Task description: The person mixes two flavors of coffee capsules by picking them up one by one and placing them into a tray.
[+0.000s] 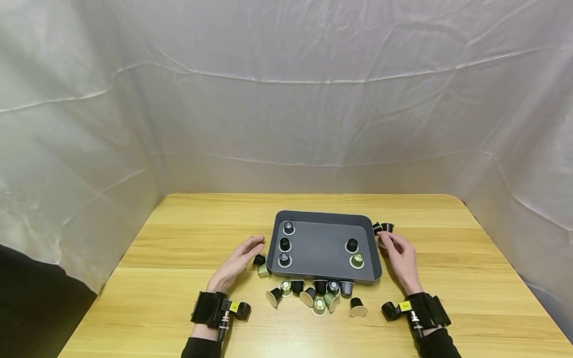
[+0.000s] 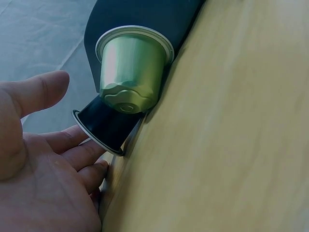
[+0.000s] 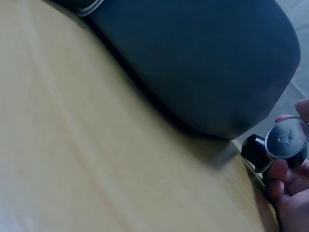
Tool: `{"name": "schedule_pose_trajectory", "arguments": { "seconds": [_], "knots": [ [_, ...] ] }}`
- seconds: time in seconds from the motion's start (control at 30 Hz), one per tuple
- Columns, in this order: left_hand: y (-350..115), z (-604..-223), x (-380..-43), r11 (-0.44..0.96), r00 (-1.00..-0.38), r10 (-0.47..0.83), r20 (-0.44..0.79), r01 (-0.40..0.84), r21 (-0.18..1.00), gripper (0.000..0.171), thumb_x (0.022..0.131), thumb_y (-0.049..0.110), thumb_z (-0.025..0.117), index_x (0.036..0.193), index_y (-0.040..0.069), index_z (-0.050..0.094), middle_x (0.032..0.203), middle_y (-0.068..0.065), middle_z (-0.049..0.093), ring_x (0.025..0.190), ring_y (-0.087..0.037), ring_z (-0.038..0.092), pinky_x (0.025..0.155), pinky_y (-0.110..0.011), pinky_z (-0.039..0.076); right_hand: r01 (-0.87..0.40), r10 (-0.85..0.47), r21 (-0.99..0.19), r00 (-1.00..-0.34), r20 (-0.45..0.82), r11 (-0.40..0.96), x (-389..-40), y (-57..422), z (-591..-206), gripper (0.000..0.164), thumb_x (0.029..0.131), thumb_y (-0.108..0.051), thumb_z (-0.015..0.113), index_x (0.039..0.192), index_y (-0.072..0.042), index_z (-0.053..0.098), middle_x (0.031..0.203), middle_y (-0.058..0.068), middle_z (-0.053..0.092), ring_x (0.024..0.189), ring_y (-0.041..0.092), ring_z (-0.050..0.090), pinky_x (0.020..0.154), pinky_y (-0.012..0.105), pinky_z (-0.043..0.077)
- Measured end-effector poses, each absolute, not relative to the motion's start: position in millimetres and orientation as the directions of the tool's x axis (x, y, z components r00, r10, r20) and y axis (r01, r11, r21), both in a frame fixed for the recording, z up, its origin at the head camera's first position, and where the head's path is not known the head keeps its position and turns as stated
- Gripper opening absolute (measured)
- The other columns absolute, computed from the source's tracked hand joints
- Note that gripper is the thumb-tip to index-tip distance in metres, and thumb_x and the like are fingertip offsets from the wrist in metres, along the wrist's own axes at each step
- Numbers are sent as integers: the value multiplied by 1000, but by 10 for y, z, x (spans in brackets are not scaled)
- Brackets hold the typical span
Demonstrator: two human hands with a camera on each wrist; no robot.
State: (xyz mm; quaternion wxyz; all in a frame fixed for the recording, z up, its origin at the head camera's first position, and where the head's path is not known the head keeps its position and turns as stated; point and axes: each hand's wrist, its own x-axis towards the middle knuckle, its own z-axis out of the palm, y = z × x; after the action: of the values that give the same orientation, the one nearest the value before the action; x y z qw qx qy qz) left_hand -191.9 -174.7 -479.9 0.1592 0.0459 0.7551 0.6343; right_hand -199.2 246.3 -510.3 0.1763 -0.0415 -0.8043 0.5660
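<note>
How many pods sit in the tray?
5: left side, back pod, middle pod and front pod; right side, black pod behind green pod. None seems hidden.

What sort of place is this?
Likely a makeshift recording booth: pale sheeting hangs behind and on both sides of a wooden table, and strapped-on wrist cameras are in view.

Our left hand point(image 1: 237, 261) is just left of the tray point(image 1: 320, 251), fingers reaching out, thumb standing apart from them. Our right hand point(image 1: 403, 258) is by the tray's right side, its thumb and fingers bent in a pinch. We reach both forearms point(image 1: 204, 331) forward, our strapped wrists point(image 1: 429, 309) nearer to us than the tray.
</note>
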Motion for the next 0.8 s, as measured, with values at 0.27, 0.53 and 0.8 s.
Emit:
{"name": "schedule_pose_trajectory", "arguments": {
  "seconds": [0.27, 0.53, 0.8],
  "knots": [
    [-1748, -4808, -1921, 193, -946, 268, -183, -133, 972, 59, 106, 28, 49, 153, -4, 33, 162, -24, 31, 153, -42, 24, 127, -57, 14, -148, 242, -931, -941, 236, 334, -2005, 2481, -5104, 28, 103, -20, 57, 116, 2, 70, 97, -17, 65, 82, -1, 58, 69, 12, 48],
    [-1750, -4813, -1914, 199, -946, 272, -178, -126, 972, 59, 106, 28, 48, 153, -4, 33, 161, -25, 32, 152, -42, 25, 127, -57, 15, -162, 244, -977, -950, 193, 142, -2006, 2508, -5095, 31, 98, -12, 65, 118, 12, 63, 87, -17, 66, 70, -1, 58, 61, 13, 47],
    [-1746, -4808, -1913, 201, -950, 257, -179, -128, 971, 58, 106, 29, 49, 153, -3, 34, 162, -24, 32, 153, -41, 24, 127, -57, 15, -149, 186, -986, -969, 160, 73, -1970, 2514, -4980, 35, 96, -13, 68, 122, 10, 60, 97, -16, 65, 77, 0, 59, 65, 13, 51]
  ]
}}
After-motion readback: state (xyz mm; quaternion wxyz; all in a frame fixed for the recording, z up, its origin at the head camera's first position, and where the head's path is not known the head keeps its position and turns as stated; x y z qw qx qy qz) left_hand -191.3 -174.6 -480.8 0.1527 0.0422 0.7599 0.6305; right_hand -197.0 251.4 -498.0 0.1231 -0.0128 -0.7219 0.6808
